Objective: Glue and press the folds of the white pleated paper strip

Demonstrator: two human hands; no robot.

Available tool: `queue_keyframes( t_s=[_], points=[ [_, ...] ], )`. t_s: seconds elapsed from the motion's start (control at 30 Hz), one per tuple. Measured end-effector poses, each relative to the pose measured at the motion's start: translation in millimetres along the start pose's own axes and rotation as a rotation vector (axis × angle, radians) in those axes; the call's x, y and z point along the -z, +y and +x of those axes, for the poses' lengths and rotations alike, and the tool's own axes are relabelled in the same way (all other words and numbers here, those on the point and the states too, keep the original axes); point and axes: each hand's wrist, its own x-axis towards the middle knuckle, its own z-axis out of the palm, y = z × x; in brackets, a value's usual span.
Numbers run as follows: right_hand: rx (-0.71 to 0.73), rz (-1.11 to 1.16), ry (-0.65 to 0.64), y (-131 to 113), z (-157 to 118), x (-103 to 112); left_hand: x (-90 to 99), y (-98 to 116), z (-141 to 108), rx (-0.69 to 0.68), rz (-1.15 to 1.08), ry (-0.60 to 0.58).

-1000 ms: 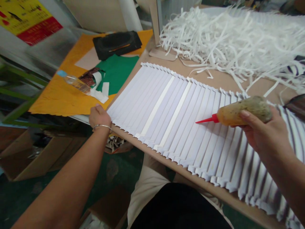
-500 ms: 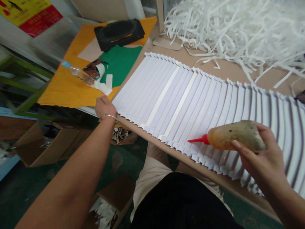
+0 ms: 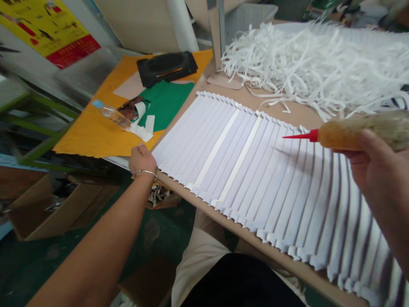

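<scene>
My right hand [image 3: 373, 160] is wrapped round a glue bottle [image 3: 348, 131], a yellowed, stained squeeze bottle with a red pointed nozzle aimed left. Its tip hangs above a long row of overlapping white paper strips [image 3: 268, 170], throwing a shadow on them. The strips have notched ends and lie fanned across the table; two narrower cream bands stand out among them. At the row's left end, my left hand [image 3: 142, 160] is closed at the table edge beside the corner of the strips. What its curled fingers hold, if anything, is hidden.
Loose white strips [image 3: 303, 68] are heaped at the back of the brown table [image 3: 281, 106]. Left of it lie an orange sheet [image 3: 83, 134], a green sheet [image 3: 169, 102], a plastic bottle [image 3: 110, 114] and black pieces [image 3: 166, 68]. A cardboard box [image 3: 44, 209] stands on the floor.
My right hand has lifted the glue bottle up and away from the near ends of the strips, toward the right and back. My left hand stays at the same corner. The view has tilted up slightly.
</scene>
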Motion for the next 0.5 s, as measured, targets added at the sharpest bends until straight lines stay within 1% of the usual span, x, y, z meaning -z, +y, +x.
queue_keyframes(
  t_s=[0.07, 0.13, 0.23, 0.33, 0.5],
  points=[
    [-0.166, 0.055, 0.048, 16, 28, -8, 1.4, 1, 0, 0.002, 0.005, 0.001],
    [-0.236, 0.071, 0.084, 31, 48, -15, 2.0, 0, 0, 0.005, 0.009, 0.003],
    [-0.251, 0.054, 0.110, 52, 65, -21, 1.6, -1, 1, 0.009, 0.015, 0.006],
    [-0.246, 0.021, 0.115, 67, 75, -22, 0.7, -3, 1, 0.013, 0.022, 0.009],
    [-0.245, -0.002, 0.120, 77, 83, -20, 0.7, -4, 1, 0.003, 0.034, 0.006]
  ],
)
